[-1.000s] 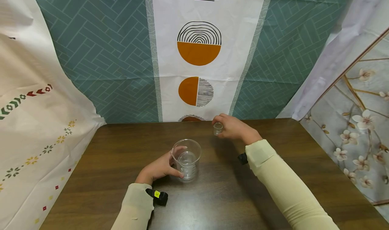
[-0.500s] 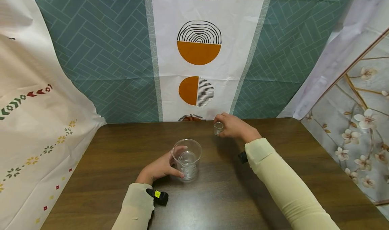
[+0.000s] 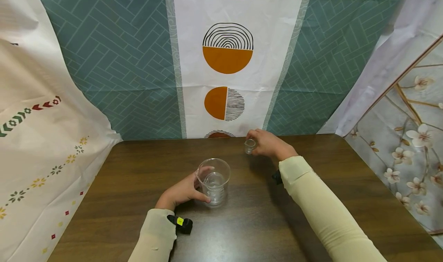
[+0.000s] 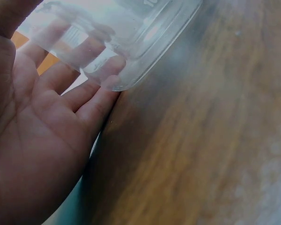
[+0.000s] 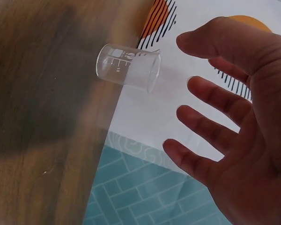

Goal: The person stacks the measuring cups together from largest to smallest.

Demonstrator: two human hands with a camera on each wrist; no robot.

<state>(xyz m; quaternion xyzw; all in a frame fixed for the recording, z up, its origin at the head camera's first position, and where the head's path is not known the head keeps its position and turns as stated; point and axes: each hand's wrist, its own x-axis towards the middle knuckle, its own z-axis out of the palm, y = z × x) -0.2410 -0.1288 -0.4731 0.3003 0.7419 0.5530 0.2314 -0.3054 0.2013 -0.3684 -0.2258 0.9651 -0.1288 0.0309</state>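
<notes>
My left hand (image 3: pixel 185 191) holds a large clear glass beaker (image 3: pixel 224 189) by its left side, thumb in front and fingers round the back. A smaller round rim shows inside it; whether that is a nested glass I cannot tell. In the left wrist view, my left hand's fingers (image 4: pixel 91 105) lie along the glass near its base. Toward the far edge, a small glass beaker (image 5: pixel 124 68) with white markings stands upright on the table. My right hand (image 5: pixel 234 108) is beside it, fingers spread and apart from the glass in the right wrist view.
The dark wooden table (image 3: pixel 138 166) carries both beakers. A patterned cloth (image 3: pixel 225 81) hangs just behind its far edge. At the left hangs a cream cloth (image 3: pixel 52 139), and a flowered one (image 3: pixel 412 169) is at the right.
My right hand and the small beaker shift very slightly right in the head view, partly with the camera's own drift. The left hand keeps its hold on the large beaker.
</notes>
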